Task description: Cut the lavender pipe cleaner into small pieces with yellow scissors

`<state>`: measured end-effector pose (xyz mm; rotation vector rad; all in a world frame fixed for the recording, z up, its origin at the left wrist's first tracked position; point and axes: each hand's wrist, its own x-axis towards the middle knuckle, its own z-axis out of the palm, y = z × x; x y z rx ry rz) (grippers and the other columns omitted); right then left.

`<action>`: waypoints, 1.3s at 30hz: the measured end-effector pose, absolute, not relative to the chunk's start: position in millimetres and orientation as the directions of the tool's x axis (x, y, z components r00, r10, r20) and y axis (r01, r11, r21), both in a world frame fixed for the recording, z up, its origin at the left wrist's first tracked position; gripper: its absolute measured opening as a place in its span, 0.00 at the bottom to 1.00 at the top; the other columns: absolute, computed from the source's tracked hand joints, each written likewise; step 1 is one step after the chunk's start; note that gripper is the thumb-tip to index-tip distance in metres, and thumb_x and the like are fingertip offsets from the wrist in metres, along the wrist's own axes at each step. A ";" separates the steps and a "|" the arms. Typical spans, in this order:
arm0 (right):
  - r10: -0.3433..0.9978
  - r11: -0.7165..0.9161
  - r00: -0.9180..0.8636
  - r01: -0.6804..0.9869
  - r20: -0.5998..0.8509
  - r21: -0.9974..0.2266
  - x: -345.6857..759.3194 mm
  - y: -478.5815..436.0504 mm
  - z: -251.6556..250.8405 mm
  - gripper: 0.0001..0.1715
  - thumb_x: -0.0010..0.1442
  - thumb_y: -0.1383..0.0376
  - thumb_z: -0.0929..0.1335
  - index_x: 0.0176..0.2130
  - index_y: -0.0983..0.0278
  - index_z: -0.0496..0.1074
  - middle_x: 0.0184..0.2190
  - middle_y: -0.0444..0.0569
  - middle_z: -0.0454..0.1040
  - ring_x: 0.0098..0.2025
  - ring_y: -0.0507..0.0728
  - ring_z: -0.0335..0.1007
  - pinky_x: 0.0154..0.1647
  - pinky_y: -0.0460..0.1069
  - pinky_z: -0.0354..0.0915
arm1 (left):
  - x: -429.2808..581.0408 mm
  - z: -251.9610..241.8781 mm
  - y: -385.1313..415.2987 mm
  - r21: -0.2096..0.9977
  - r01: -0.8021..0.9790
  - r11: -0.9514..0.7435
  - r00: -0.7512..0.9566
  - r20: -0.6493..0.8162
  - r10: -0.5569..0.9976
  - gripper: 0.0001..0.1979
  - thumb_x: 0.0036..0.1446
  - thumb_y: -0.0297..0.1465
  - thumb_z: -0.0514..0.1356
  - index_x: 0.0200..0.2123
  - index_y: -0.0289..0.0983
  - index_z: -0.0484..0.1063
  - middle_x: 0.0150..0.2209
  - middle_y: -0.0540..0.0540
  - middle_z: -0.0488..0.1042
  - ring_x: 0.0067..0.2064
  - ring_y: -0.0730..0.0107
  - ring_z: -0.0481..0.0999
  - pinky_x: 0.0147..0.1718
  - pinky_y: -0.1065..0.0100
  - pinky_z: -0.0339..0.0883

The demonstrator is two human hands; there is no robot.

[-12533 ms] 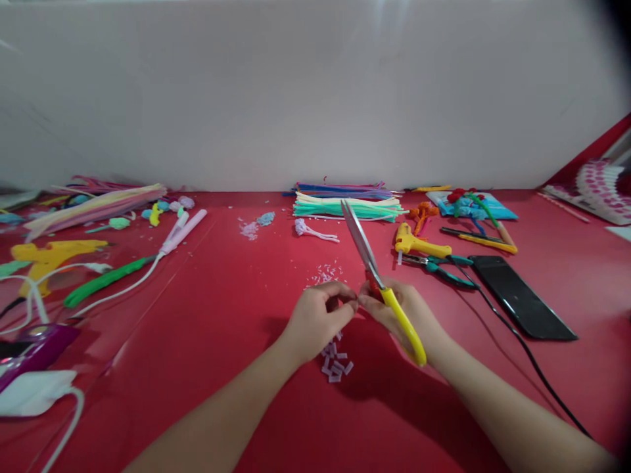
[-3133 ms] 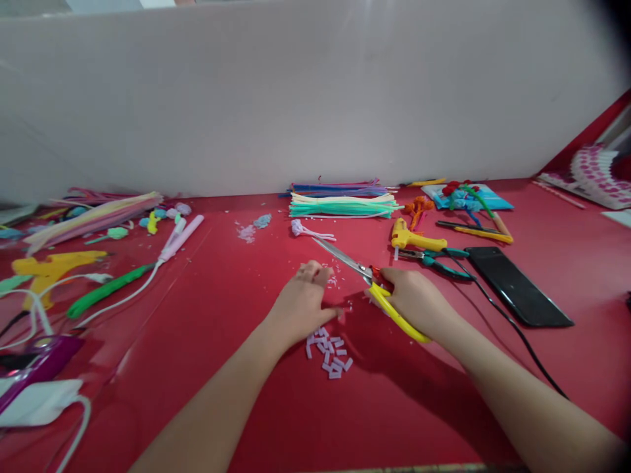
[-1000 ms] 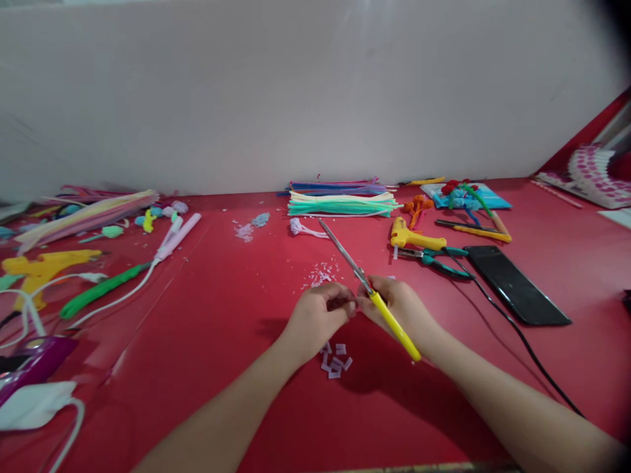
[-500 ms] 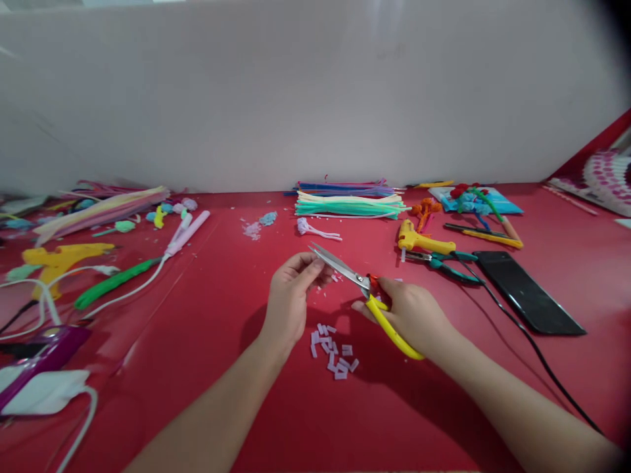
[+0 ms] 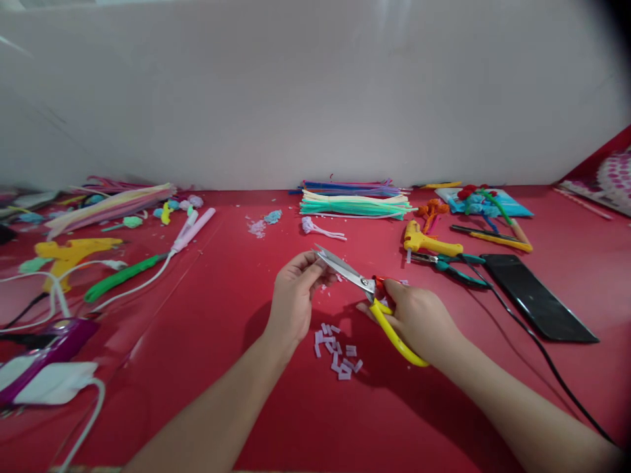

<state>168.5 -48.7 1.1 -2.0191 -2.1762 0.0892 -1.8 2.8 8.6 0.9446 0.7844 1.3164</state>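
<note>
My right hand is wrapped round the yellow and red handles of a pair of scissors. Their blades point up and left, reaching the fingertips of my left hand. That hand is closed in a pinch; whatever lies between its thumb and fingers is too small or hidden to make out. Below the blades, several short pale lilac pieces lie scattered on the red table. Farther back rests a lilac pipe-cleaner piece with a curled head and two stems.
Bundled pipe cleaners lie by the white wall. To the right are a yellow glue gun, pliers and a black phone-like slab with a cable. At left sit another yellow glue gun, a pink hair-straightener-like tool and a purple power strip.
The scissor blades look closer together now, their tips still at my left fingertips. The whole view has shifted slightly, with most things appearing a little farther right.
</note>
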 end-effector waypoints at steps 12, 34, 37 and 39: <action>0.990 0.080 -0.065 0.990 0.127 -0.119 169.4 -49.4 1.8 0.24 0.52 0.45 0.55 0.25 0.62 0.59 0.18 0.45 0.67 0.19 0.51 0.61 0.20 0.46 0.40 | -2.5 9.8 2.6 0.909 -0.418 -0.001 0.097 0.045 0.994 0.04 0.45 0.28 0.59 0.26 0.33 0.70 0.24 0.50 0.70 0.25 0.79 0.68 0.27 0.74 0.62; 0.991 -0.094 0.109 0.977 0.073 -0.190 172.9 -44.2 6.1 0.23 0.50 0.46 0.57 0.29 0.62 0.62 0.19 0.46 0.67 0.20 0.52 0.60 0.19 0.46 0.44 | -0.9 6.6 -0.6 0.920 -0.366 0.141 0.268 -0.041 0.963 0.06 0.49 0.31 0.57 0.30 0.33 0.68 0.26 0.48 0.70 0.27 0.78 0.68 0.30 0.73 0.61; 0.996 -0.046 0.073 0.905 0.048 -0.422 171.7 -42.7 1.6 0.20 0.50 0.49 0.59 0.28 0.62 0.63 0.18 0.44 0.65 0.19 0.50 0.57 0.19 0.45 0.45 | 1.7 5.7 -2.8 0.927 -0.305 0.217 0.382 -0.089 0.920 0.06 0.49 0.32 0.57 0.28 0.33 0.68 0.25 0.49 0.69 0.26 0.78 0.67 0.28 0.73 0.60; 0.998 -0.017 0.053 0.792 0.041 -0.611 169.5 -43.3 -0.8 0.19 0.51 0.50 0.59 0.29 0.63 0.64 0.18 0.42 0.64 0.20 0.49 0.56 0.19 0.44 0.47 | 3.5 6.0 -5.0 0.942 -0.229 0.246 0.479 -0.111 0.871 0.07 0.49 0.32 0.56 0.27 0.33 0.68 0.23 0.49 0.69 0.25 0.77 0.67 0.27 0.73 0.59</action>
